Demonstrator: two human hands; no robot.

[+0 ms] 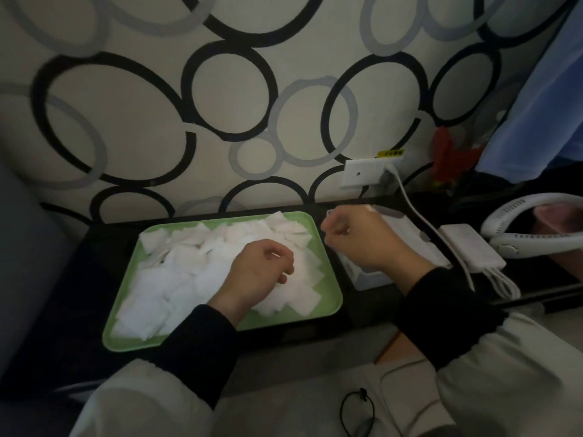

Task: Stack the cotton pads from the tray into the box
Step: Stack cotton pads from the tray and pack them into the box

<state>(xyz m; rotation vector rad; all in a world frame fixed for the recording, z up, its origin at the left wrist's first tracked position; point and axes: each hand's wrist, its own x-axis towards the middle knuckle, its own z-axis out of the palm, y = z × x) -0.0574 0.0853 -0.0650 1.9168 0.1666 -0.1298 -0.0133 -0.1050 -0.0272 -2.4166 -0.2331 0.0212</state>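
A heap of white square cotton pads [189, 272] fills a green plastic tray [331, 298]. They look feather-light, soft and floppy, likely to cling together, and best pinched by 1 edge. The left hand [262, 269] curls its fingers into the heap, pinching pads. The right hand [356, 238] hovers curled over the pale box [372, 277] just beside the tray; whether it holds anything, I cannot tell.

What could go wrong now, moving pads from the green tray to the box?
The cotton pads lie in an overlapping heap on the tray, so the left hand may lift several at once. The right hand hides most of the box, so a pad may land crooked. The cable runs beside the box; the right sleeve might snag it.
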